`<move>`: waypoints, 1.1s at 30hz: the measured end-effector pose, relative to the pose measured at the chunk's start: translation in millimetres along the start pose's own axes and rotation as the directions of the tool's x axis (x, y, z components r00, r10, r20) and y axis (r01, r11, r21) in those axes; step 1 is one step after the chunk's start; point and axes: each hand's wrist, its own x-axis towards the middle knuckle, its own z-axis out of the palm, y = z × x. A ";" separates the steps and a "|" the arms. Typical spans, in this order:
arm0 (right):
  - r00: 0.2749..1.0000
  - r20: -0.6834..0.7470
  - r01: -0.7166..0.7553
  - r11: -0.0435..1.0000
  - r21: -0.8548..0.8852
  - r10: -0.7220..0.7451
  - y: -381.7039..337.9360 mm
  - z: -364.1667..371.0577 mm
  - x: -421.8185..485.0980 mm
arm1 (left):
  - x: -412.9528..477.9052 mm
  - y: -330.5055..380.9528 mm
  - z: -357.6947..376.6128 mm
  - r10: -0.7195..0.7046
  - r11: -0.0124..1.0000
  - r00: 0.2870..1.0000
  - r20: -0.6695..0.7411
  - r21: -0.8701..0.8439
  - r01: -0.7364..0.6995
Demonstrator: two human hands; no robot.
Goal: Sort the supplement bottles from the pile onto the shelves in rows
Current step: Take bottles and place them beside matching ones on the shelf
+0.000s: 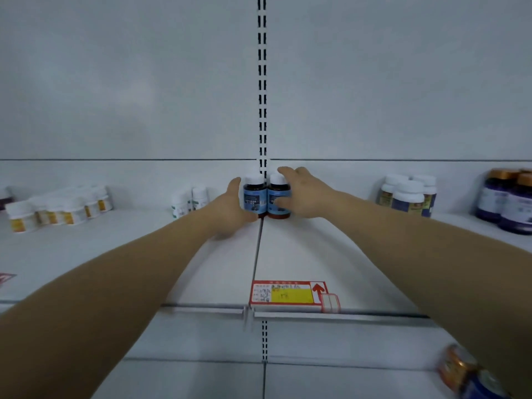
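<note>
Two blue-labelled, white-capped supplement bottles are seen upright and touching each other at the back of the shelf (316,254), just in front of the slotted upright (262,82). The left bottle (254,195) is gripped from its outer side by the left hand (230,205), whose fingers are curled round it. The right bottle (275,194) is held by the right hand (302,194), with the fingers laid over the cap and the thumb pressed on the label. Yellow-labelled white jars (57,208) are ranged far left, small white bottles (188,201) nearer the centre. White-capped bottles (408,194) and purple gold-capped bottles (509,200) are grouped at right. A red price tag (290,295) is fixed at the shelf's front edge.
</note>
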 end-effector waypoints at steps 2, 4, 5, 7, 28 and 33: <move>1.000 -0.005 0.010 1.000 0.021 -0.010 0.9 5.7 5.3 | 8.9 0.5 3.3 0.035 0.999 0.999 -0.005 -0.014 -0.035; 0.999 -0.033 0.012 0.999 0.039 -0.011 3.3 9.0 9.0 | 16.3 0.0 5.7 0.077 0.997 0.997 -0.011 0.001 -0.077; 0.999 -0.050 0.013 0.999 0.039 -0.011 5.2 10.0 10.7 | 19.5 -0.6 7.1 0.096 0.995 0.995 -0.020 0.002 -0.096; 0.997 -0.074 0.028 0.999 0.032 -0.025 9.3 9.9 13.8 | 24.5 -1.4 10.1 0.137 0.990 0.989 -0.057 0.016 -0.137; 0.984 -0.156 0.084 0.996 -0.024 -0.087 11.2 -5.6 14.5 | 21.9 7.5 -3.5 0.066 0.985 0.995 -0.068 0.162 -0.055; 0.967 -0.174 0.186 0.982 -0.012 -0.186 -21.2 -8.7 24.0 | -15.1 -8.0 -46.6 0.065 0.927 0.991 -0.121 0.376 -0.015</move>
